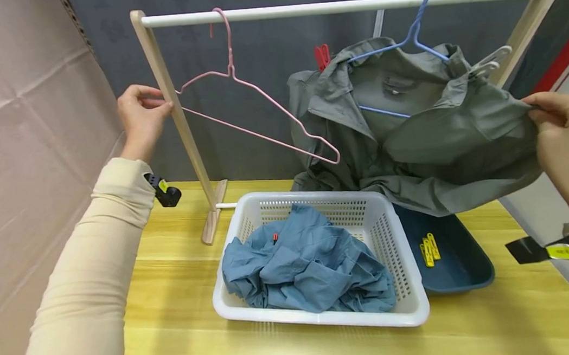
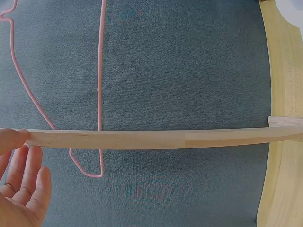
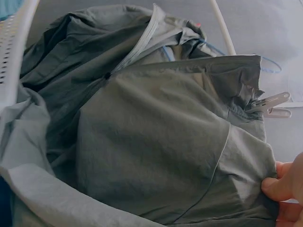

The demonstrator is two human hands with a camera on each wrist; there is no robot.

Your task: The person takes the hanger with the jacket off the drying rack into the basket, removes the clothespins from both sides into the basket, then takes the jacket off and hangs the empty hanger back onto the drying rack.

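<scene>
Your left hand [image 1: 140, 117] grips the rack post [image 1: 179, 124], your right hand [image 1: 563, 144] pinches one grey jacket [image 1: 439, 141]; two hangers, one basket [image 1: 414, 300], three yellow pegs [image 1: 428, 250].

Crumpled grey jacket [image 1: 423, 131] hangs on blue hanger [image 1: 415, 34].

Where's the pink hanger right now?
In the head view the pink hanger hangs empty at the rail's left end, between the wooden post gripped by the left hand and the grey shirt.
</scene>
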